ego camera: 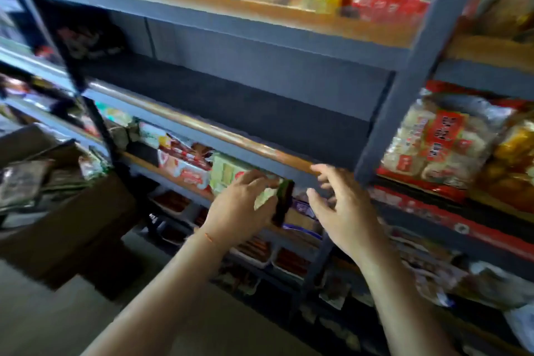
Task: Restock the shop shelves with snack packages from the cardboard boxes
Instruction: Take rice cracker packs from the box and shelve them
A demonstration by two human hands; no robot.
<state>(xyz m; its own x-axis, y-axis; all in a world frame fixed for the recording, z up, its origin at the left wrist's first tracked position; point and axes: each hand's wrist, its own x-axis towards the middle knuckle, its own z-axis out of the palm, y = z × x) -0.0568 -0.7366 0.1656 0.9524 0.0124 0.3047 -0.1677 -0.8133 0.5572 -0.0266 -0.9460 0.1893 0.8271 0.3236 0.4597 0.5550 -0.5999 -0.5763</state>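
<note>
Seemingly upright, a green snack package (277, 199) sits in the left hand (245, 205).

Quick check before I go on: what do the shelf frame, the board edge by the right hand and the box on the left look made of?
Shelf frame: likely painted metal, flat matte grey-blue posts and rails. Board edge: looks like wood or fibreboard, a bare orange-brown strip. Box: cardboard, dull brown with a folded flap. Motion blur hides finer texture.
</note>
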